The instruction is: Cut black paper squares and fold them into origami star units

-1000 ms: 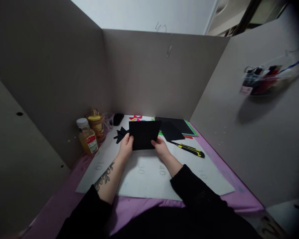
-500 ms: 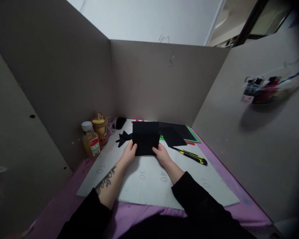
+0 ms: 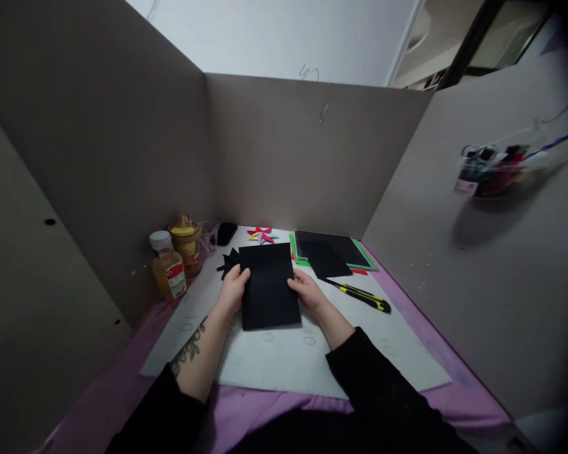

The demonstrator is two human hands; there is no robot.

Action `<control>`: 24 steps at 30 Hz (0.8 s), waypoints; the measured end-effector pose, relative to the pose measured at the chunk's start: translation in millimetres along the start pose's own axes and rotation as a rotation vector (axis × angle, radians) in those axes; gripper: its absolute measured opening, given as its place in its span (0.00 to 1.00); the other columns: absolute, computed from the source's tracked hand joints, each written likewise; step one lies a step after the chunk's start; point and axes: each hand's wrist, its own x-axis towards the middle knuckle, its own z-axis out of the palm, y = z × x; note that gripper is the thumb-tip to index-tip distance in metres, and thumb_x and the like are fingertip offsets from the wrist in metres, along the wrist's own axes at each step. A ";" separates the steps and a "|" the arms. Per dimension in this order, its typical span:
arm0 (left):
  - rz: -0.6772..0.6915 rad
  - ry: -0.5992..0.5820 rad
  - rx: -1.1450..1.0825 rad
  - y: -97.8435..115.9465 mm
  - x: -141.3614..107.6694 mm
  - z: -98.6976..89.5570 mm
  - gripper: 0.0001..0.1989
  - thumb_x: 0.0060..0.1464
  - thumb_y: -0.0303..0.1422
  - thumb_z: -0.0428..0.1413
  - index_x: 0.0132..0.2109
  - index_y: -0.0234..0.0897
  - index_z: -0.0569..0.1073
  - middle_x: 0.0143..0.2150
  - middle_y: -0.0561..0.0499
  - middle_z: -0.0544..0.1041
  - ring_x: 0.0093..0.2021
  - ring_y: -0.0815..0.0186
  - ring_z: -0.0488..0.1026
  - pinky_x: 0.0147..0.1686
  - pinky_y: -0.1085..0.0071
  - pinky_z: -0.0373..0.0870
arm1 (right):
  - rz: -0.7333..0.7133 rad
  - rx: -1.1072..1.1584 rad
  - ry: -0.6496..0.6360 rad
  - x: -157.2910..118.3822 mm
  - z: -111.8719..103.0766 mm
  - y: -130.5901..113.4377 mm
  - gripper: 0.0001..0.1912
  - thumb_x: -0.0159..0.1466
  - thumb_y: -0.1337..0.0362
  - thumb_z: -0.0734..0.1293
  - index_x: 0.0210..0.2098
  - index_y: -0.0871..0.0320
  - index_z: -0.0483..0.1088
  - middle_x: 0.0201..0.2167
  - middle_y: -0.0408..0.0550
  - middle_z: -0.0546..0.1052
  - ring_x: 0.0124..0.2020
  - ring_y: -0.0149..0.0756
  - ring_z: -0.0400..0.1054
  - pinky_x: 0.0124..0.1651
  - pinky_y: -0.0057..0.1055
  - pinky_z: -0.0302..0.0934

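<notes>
Between both hands is a rectangular sheet of black paper (image 3: pixel 269 290), held over the white board (image 3: pixel 284 366). My left hand (image 3: pixel 233 288) is closed on its left edge, with the thumb on top. My right hand (image 3: pixel 307 290) pinches the right edge, thumb also on the front. Behind the left hand a spiky black paper shape (image 3: pixel 228 261) lies partly hidden by the sheet. To the right of my right hand rests a black and yellow utility knife (image 3: pixel 363 297). Another black paper piece (image 3: pixel 330 260) lies just beyond the knife.
Coloured sheets (image 3: pixel 372 263) topped with black are stacked at the back right. A multicoloured paper pinwheel shape (image 3: pixel 262 235) lies at the back. On the left stand a bottle (image 3: pixel 169 271) and a brown jar (image 3: pixel 187 246). Grey panels (image 3: pixel 293 157) enclose the table; a holder (image 3: pixel 499 170) hangs right.
The black paper has come lower and tilted so more of its face shows. This uncovers the pinwheel shape and the left part of the stack behind it. Both hands keep hold.
</notes>
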 end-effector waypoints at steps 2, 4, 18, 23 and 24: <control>-0.044 -0.036 -0.022 -5.4 -2.8 4.5 0.17 0.42 0.39 0.63 0.37 0.34 0.71 0.29 0.52 0.76 0.27 0.68 0.71 0.30 0.73 0.66 | -0.017 0.049 0.034 1.8 -3.5 -2.8 0.20 0.52 0.58 0.72 0.42 0.56 0.71 0.35 0.47 0.78 0.34 0.38 0.72 0.39 0.33 0.64; -0.079 -0.092 -0.044 -9.7 -5.9 9.4 0.17 0.42 0.38 0.63 0.38 0.34 0.72 0.29 0.52 0.77 0.27 0.67 0.72 0.30 0.73 0.65 | -0.008 0.079 0.083 2.2 -6.4 -4.2 0.19 0.51 0.58 0.73 0.40 0.56 0.71 0.33 0.46 0.79 0.31 0.37 0.72 0.37 0.33 0.64; -0.293 -0.255 0.095 9.7 -12.5 6.3 0.13 0.41 0.31 0.62 0.37 0.33 0.73 0.28 0.51 0.75 0.25 0.69 0.70 0.24 0.75 0.60 | 0.080 0.025 0.100 -1.9 -12.3 -12.4 0.18 0.47 0.57 0.75 0.34 0.59 0.72 0.27 0.45 0.77 0.26 0.34 0.71 0.32 0.31 0.63; -0.192 -0.353 0.200 4.5 -8.4 1.8 0.15 0.44 0.35 0.61 0.40 0.32 0.73 0.31 0.50 0.76 0.28 0.66 0.71 0.28 0.73 0.62 | 0.127 0.049 0.080 -4.0 -13.4 -15.5 0.18 0.46 0.61 0.75 0.35 0.59 0.73 0.28 0.47 0.78 0.28 0.37 0.72 0.34 0.33 0.64; -0.175 -0.372 0.213 3.7 -7.5 1.4 0.16 0.45 0.36 0.61 0.40 0.32 0.73 0.32 0.49 0.76 0.29 0.65 0.71 0.30 0.72 0.63 | 0.149 0.054 0.078 -4.4 -13.3 -16.0 0.18 0.45 0.63 0.75 0.36 0.60 0.73 0.29 0.48 0.79 0.28 0.38 0.72 0.35 0.33 0.64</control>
